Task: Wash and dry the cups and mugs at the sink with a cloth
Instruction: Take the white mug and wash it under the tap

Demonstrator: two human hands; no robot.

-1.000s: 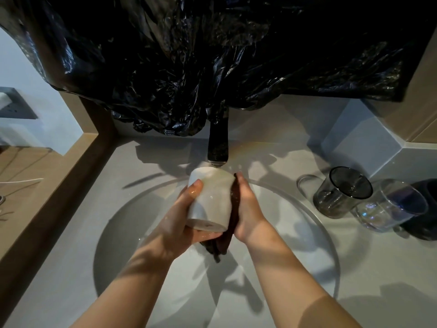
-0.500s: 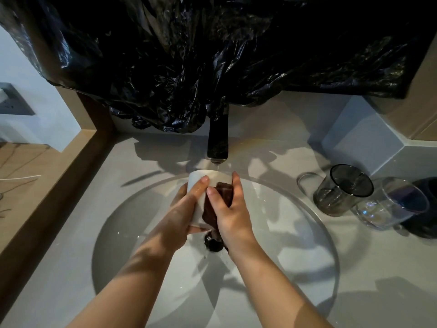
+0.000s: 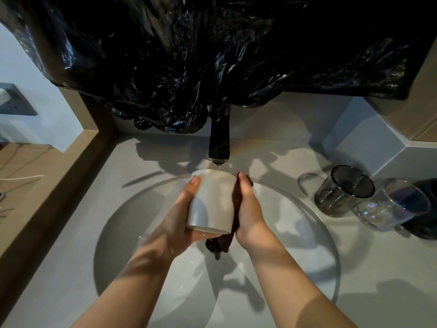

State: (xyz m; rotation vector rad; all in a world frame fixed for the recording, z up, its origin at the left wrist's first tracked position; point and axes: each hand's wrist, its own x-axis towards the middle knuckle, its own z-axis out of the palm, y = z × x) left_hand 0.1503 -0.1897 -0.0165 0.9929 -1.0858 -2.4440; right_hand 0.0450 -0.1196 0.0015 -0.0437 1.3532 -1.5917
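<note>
My left hand (image 3: pixel 182 216) grips a white cup (image 3: pixel 212 202) from its left side and underneath, holding it over the round sink (image 3: pixel 132 233) just below the black tap (image 3: pixel 219 143). The cup is tilted, its base toward me and its mouth toward the tap, where water runs. My right hand (image 3: pixel 250 209) presses a dark brown cloth (image 3: pixel 234 223) against the cup's right side. The cloth's lower end hangs below the cup. A smoky glass mug (image 3: pixel 343 191), a clear glass (image 3: pixel 392 204) and a dark cup (image 3: pixel 428 209) stand on the counter at the right.
A black plastic sheet (image 3: pixel 212 55) hangs over the wall behind the tap. A wooden ledge (image 3: pixel 47 181) runs along the left of the grey counter (image 3: pixel 378 280). A grey angled block (image 3: pixel 369 143) stands behind the glasses.
The right hand with the cloth has moved from the cup's front to its right side. The cup has tipped so its base faces me again.
</note>
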